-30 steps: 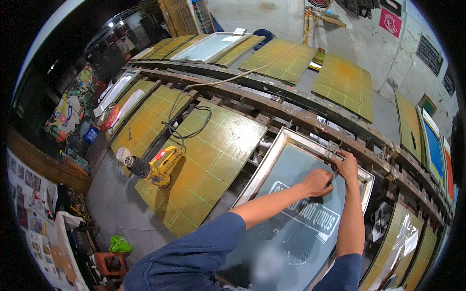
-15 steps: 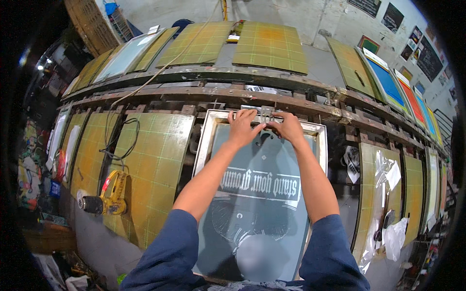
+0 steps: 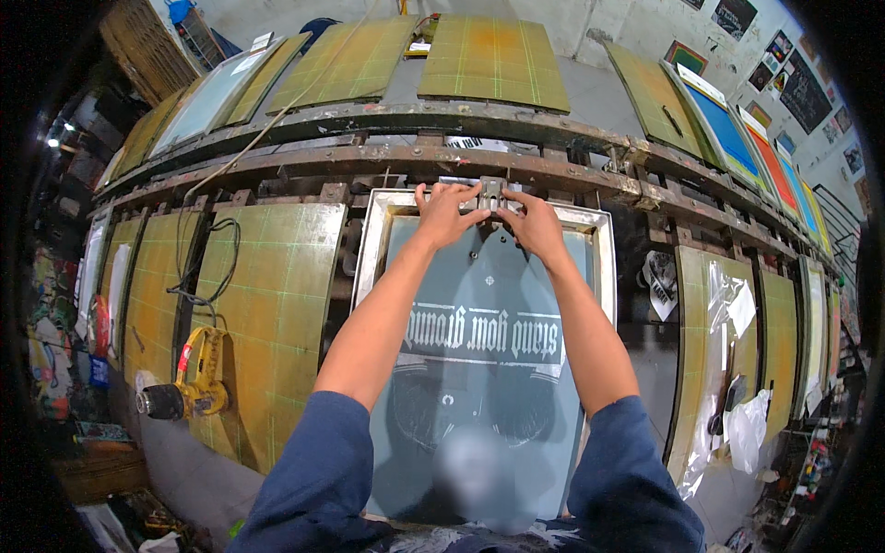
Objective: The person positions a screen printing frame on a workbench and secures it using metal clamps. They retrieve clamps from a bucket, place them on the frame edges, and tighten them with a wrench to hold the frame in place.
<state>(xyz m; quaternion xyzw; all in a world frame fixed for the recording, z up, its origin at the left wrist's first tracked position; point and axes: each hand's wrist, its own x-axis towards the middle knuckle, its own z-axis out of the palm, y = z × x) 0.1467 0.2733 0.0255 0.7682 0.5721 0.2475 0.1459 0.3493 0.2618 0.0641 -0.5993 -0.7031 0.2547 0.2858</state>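
A screen printing frame [image 3: 606, 267] with a blue-grey mesh [image 3: 489, 309] lies before me, its stencilled lettering upside down. At the middle of its far edge sits a slotted metal bracket [image 3: 492, 195]. My left hand [image 3: 446, 216] grips the bracket's left side, thumb toward its near edge. From the other side, my right hand [image 3: 536, 227] holds it with bent fingers and thumb. Small dark pieces [image 3: 474, 255], perhaps hardware, lie on the mesh just below the hands. What the fingertips press underneath is hidden.
A yellow-and-black power drill [image 3: 189, 396] rests on the green-gridded board [image 3: 267, 304] to the left, with a black cable [image 3: 214, 267] near it. Dark metal rails [image 3: 369, 158] run across beyond the frame. Right of me, another board [image 3: 693, 359] carries clear plastic and scissors-like black handles.
My hands have spread slightly apart around the bracket, so more of it shows. The small dark pieces on the mesh now stand out more plainly. The whole view has shifted a little.
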